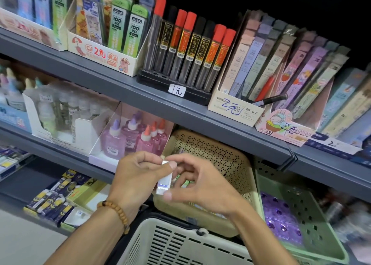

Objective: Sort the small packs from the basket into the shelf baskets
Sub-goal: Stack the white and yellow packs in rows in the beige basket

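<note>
Small pack (165, 181) pinched between both hands, left grip (138, 171), right grip (197, 181), above beige shelf basket (226, 160).

Pack (165, 181) white w/ blue; perforated shelf basket (230, 164) beige, next basket (313, 214) green.

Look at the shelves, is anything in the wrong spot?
Yes. A red pen and a black marker lie slanted across the lead boxes on the top shelf, loose instead of standing in rows like the packs around them.
</note>
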`<action>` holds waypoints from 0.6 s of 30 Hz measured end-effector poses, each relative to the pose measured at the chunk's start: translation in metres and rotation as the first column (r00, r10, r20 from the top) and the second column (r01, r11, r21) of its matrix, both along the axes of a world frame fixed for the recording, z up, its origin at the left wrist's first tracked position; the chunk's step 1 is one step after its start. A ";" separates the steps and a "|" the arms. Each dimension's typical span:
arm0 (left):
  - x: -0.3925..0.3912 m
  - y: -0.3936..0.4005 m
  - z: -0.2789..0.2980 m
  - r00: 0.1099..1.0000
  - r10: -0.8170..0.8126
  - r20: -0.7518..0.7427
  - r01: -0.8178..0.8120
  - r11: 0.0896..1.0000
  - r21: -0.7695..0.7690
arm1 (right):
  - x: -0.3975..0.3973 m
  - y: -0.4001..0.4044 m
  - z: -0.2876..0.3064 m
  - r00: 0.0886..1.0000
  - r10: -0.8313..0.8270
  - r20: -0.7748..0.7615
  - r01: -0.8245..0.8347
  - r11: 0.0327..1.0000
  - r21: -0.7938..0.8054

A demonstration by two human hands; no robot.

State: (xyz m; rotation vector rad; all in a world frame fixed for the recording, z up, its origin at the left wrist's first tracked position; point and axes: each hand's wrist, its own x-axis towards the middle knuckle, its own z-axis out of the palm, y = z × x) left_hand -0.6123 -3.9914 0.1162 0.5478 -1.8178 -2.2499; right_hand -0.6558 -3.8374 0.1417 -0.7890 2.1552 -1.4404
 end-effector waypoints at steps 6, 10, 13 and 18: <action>-0.001 0.004 -0.004 1.000 0.009 0.003 -0.009 0.994 -0.111 | -0.009 0.007 -0.011 0.951 -0.148 -0.273 0.200 0.965 0.170; 0.004 -0.002 -0.009 0.996 0.080 -0.048 -0.093 0.907 -0.412 | -0.056 0.035 -0.021 0.894 -0.369 -0.253 0.441 0.822 0.361; 0.005 -0.004 -0.014 0.999 0.049 0.008 -0.038 0.856 -0.516 | -0.084 0.031 -0.035 0.907 -0.376 -0.188 0.420 0.799 0.430; 0.001 -0.002 -0.025 0.998 0.018 0.060 0.020 0.818 -0.576 | -0.108 0.009 -0.054 0.928 -0.300 -0.222 0.372 0.791 0.485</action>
